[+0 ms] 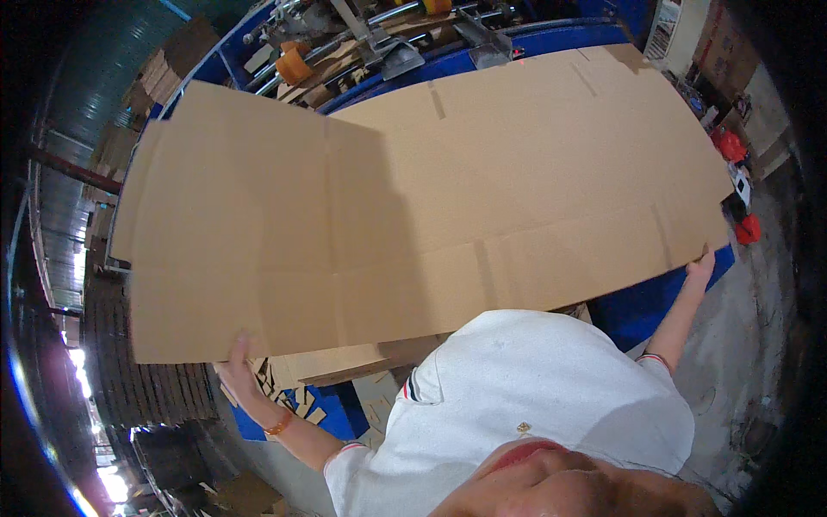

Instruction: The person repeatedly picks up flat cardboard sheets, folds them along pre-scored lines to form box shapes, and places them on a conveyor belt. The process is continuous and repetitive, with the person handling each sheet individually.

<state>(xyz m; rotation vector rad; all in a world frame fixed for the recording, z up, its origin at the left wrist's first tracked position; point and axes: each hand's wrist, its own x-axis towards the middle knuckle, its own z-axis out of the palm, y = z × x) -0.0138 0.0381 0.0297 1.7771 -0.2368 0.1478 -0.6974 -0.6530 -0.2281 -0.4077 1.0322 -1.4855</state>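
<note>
A large brown cardboard sheet [517, 181] with crease lines and short slots spreads across the view in front of me. My left hand [235, 366] grips its near edge close to the left corner, thumb on top and the other fingers mostly hidden beneath. At the near right corner my right hand [702, 264] pinches the edge, its fingers partly hidden under the board. The left part of the sheet is raised and throws a shadow on the rest. Beneath it, more cardboard [336, 363] shows along the near side.
Behind the sheet stands a blue machine [551, 36] with metal rods and orange wheels [294, 64]. Small cardboard scraps [303, 403] lie on a blue surface [343, 412] near my left forearm. Stacked flat cardboard [142, 353] is at the left. Red bags [748, 229] lie at the right.
</note>
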